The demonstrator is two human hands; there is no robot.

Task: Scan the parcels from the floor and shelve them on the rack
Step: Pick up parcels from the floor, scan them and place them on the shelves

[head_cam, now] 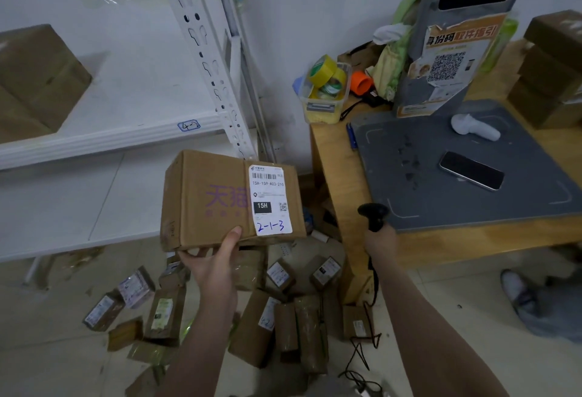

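Observation:
A brown cardboard parcel point(208, 198) with a white shipping label marked "2-1-3" is held up in mid-air by my left hand point(214, 258), thumb on top and fingers under its near edge. My right hand point(379, 242) grips a black handheld barcode scanner point(374, 215), which sits just right of the parcel in front of the wooden desk edge. Several small parcels point(283, 311) lie scattered on the floor below. The white metal rack point(110, 138) stands at left, its shelf lip tagged "4-2".
A brown box point(37, 81) sits on the rack's shelf. The wooden desk point(472, 245) at right carries a grey scanning station point(456, 176), a phone point(471, 170), a white handheld device point(474, 127), a tape tub point(326, 94) and stacked boxes point(551, 72). Someone's shoe point(516, 292) is at lower right.

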